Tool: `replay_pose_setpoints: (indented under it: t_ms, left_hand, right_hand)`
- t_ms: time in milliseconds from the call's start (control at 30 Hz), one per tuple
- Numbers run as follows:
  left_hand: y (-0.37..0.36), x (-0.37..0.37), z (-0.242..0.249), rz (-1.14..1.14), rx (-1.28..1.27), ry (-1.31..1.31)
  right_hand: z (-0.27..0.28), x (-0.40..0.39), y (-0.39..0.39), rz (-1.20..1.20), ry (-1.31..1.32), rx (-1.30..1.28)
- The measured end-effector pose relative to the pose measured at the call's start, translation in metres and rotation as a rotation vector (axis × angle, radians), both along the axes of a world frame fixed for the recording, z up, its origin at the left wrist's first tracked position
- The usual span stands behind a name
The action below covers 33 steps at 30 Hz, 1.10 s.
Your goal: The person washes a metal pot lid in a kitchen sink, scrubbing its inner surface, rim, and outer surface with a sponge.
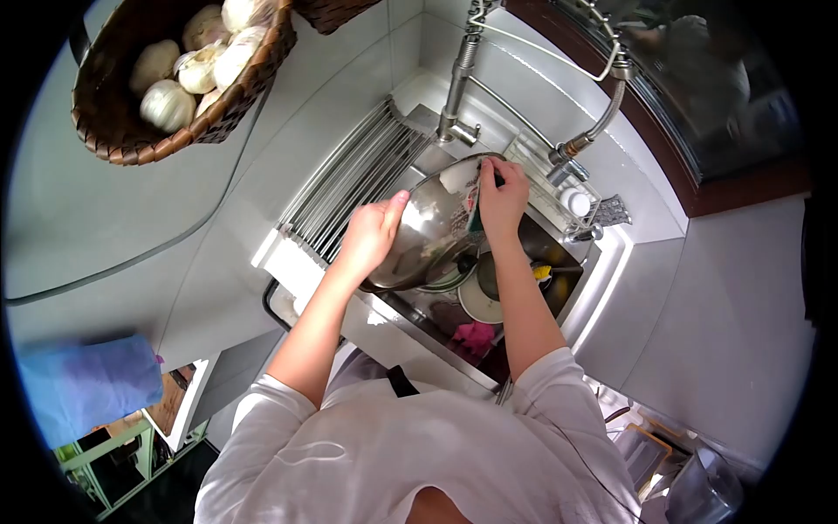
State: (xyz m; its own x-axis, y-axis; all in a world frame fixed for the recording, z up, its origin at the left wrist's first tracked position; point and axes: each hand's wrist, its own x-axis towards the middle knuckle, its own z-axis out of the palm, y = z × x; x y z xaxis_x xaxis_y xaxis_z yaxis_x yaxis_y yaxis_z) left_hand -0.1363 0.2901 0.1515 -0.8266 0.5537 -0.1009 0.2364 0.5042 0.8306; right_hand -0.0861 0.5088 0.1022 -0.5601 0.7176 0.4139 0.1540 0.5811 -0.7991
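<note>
A large, round, shiny metal bowl [425,229] is tilted above the sink [417,330]; whether it could be a lid is hard to tell. My left hand [374,234] grips its left rim, thumb on top. At its upper right edge is my right hand [504,199], fingers closed around a dark green scouring sponge [475,216] pressed against the surface. Below, the sink holds a pale bowl [478,301], other dishes partly hidden by the bowl and my right forearm, and a pink cloth [472,338].
A metal drying rack [353,175] lies left of the faucet [457,96]. A coiled spray hose [611,105] hangs behind the sink, near a wire caddy [548,179] with a white container [575,202]. A woven basket [188,144] of garlic bulbs [168,106] is at upper left.
</note>
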Motion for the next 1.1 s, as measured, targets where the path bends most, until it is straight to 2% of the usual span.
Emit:
replay_pose_setpoints:
  t_ms: [100, 167, 233, 300, 367, 400, 500, 600, 700, 800, 867, 967, 1100]
  left_hand:
    - [0.008, -0.002, -0.008, 0.008, 0.063, 0.052]
    - [0.012, -0.004, -0.008, -0.021, 0.023, 0.081]
    - [0.011, -0.006, -0.008, -0.062, -0.061, 0.080]
    - [0.008, -0.009, -0.014, -0.110, -0.024, 0.061]
    - [0.003, -0.007, -0.009, -0.151, -0.077, 0.033]
    - [0.000, -0.012, -0.024, -0.106, -0.062, 0.037]
    - [0.001, -0.010, -0.001, -0.123, -0.024, 0.030]
    - [0.004, -0.012, 0.002, -0.110, -0.116, 0.056]
    - [0.003, -0.019, -0.015, -0.116, -0.132, 0.103]
    - [0.002, -0.020, -0.017, -0.122, -0.113, 0.118]
    - [0.000, -0.019, -0.014, -0.115, -0.189, 0.053]
    - [-0.003, -0.018, -0.019, -0.072, -0.026, 0.048]
    - [0.000, -0.020, -0.019, -0.084, -0.060, 0.064]
  right_hand:
    - [-0.001, 0.003, -0.010, 0.030, 0.027, 0.048]
    - [0.012, 0.007, -0.038, 0.124, 0.045, 0.315]
    - [0.015, 0.016, -0.073, 0.276, 0.045, 0.454]
    - [0.018, 0.025, -0.078, 0.360, 0.050, 0.539]
    - [0.015, 0.016, -0.061, 0.306, 0.067, 0.483]
    - [0.014, 0.012, -0.050, 0.281, 0.070, 0.453]
    - [0.001, -0.010, -0.011, 0.080, 0.108, 0.244]
    - [-0.003, -0.012, -0.018, 0.040, 0.089, 0.222]
    - [0.015, 0.001, -0.071, 0.282, 0.052, 0.377]
    - [0.018, 0.004, -0.075, 0.347, 0.083, 0.448]
    - [0.013, -0.002, -0.051, 0.212, 0.021, 0.370]
    - [-0.012, -0.017, 0.005, 0.058, 0.045, 0.193]
    - [0.007, -0.013, -0.035, 0.108, 0.024, 0.343]
